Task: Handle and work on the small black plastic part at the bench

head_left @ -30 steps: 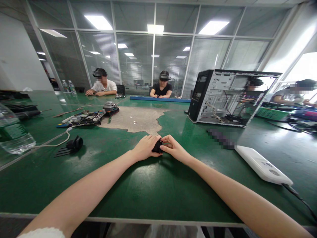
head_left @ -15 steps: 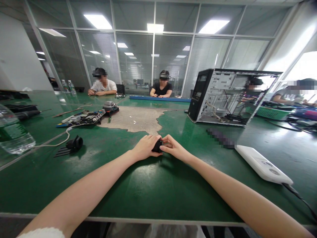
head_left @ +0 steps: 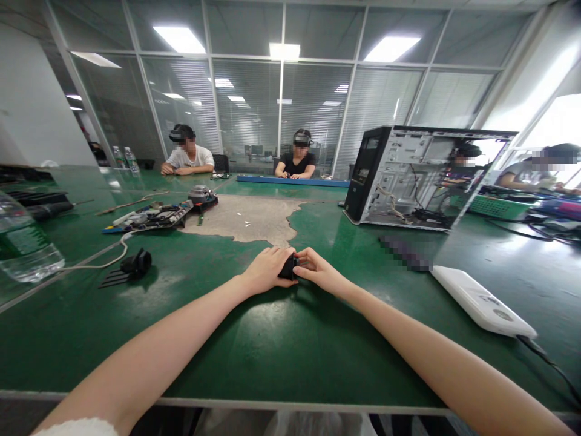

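Left hand: mine, wrapped around a small black part.
Right hand: mine, thumb and fingertips closed on the part's right edge.
Black part: between my hands, near the bare patch; whether it touches the green tabletop, I cannot tell.
Computer case: open-sided, beyond my right hand.
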### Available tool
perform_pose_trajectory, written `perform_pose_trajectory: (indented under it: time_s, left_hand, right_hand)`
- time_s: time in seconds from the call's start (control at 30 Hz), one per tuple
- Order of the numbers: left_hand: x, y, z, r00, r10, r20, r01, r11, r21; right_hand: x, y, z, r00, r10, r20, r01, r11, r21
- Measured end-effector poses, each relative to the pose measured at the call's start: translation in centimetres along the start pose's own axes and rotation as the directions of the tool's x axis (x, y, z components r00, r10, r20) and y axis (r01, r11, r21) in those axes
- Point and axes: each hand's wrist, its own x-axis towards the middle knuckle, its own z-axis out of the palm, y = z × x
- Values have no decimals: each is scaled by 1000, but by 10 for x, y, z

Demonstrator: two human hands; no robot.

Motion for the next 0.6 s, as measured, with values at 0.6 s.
perform_pose_trajectory:
  time_s: [0.6]
  left_hand:
    - [-1, -1, 0, 1000, 12, 2, -12, 1000, 15]
  right_hand:
    - [0, -1, 2, 998, 58, -37, -59, 998, -7]
